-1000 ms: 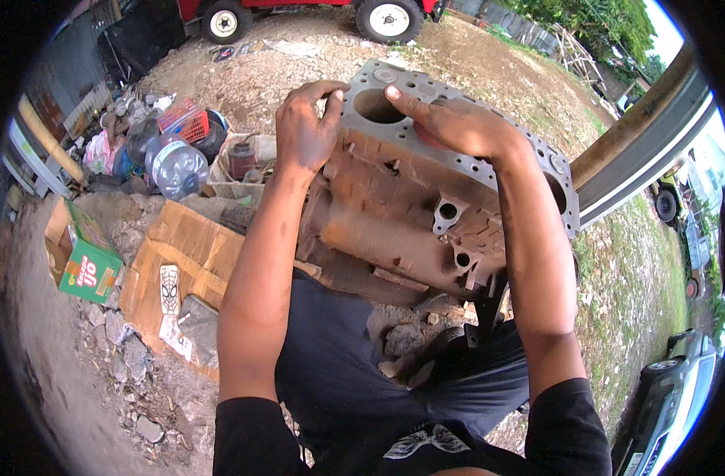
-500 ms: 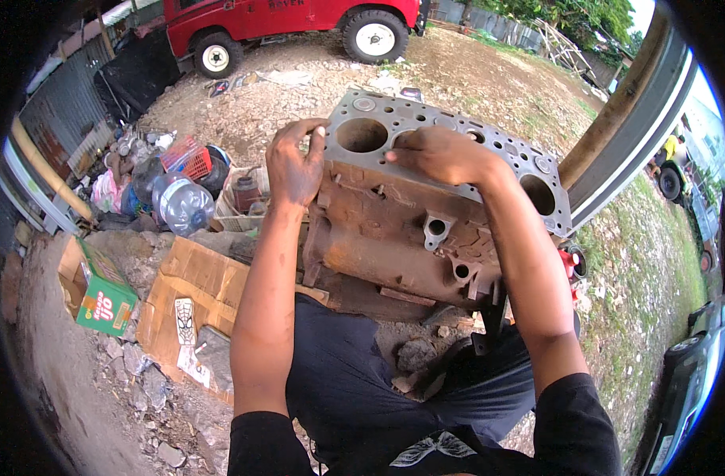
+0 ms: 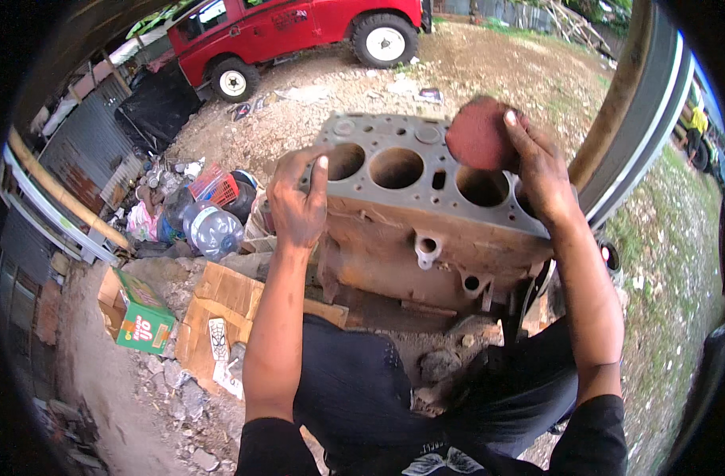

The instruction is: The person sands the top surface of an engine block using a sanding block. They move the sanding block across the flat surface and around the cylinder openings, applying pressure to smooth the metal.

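Observation:
A rusty engine block point(image 3: 410, 230) with several cylinder bores in its grey top face stands on the dirt in front of me. My left hand point(image 3: 299, 202) grips the block's near-left top corner, thumb up along the edge. My right hand point(image 3: 537, 170) is raised above the right end of the block and holds a round reddish-brown abrasive disc point(image 3: 480, 135), lifted clear of the top face. My dark-trousered legs fill the lower middle of the view.
Flattened cardboard point(image 3: 220, 317) and a green carton point(image 3: 140, 317) lie at the left. Plastic bottles point(image 3: 212, 230) and a red basket sit behind them. A red vehicle point(image 3: 299, 32) is parked at the back. A metal beam point(image 3: 640, 135) runs along the right.
My right hand has lifted off the block's top face and now holds the disc up in the air. The view has tilted, showing the bores more fully. My left hand stays on the corner.

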Demonstrator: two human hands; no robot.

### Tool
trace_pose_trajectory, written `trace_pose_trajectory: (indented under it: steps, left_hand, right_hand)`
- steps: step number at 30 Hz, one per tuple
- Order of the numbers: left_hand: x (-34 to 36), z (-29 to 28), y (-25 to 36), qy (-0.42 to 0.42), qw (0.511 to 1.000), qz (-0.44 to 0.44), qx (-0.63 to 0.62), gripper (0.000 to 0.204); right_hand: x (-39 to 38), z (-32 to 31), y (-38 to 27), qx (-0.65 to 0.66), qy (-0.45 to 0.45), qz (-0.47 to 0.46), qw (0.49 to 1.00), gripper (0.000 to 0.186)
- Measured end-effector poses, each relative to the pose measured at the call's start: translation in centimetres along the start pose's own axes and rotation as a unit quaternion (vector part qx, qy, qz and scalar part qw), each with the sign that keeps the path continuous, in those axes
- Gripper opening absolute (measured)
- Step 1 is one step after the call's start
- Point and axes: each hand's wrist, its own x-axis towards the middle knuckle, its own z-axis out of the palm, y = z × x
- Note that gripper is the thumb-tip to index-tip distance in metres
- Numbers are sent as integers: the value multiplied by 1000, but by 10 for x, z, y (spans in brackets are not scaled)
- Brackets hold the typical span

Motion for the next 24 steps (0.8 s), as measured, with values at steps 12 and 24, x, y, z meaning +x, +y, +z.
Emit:
trace_pose_trajectory:
  steps: [12,24]
  left_hand:
    - [6,71,122,-111,939,-61,-320,41]
    - [37,33,90,-130,968,-65,-204,22]
  right_hand:
    - [-24,-13,22,119,-68,-25,990,53]
    - [-22,-39,3,-22,-77,-92,993,64]
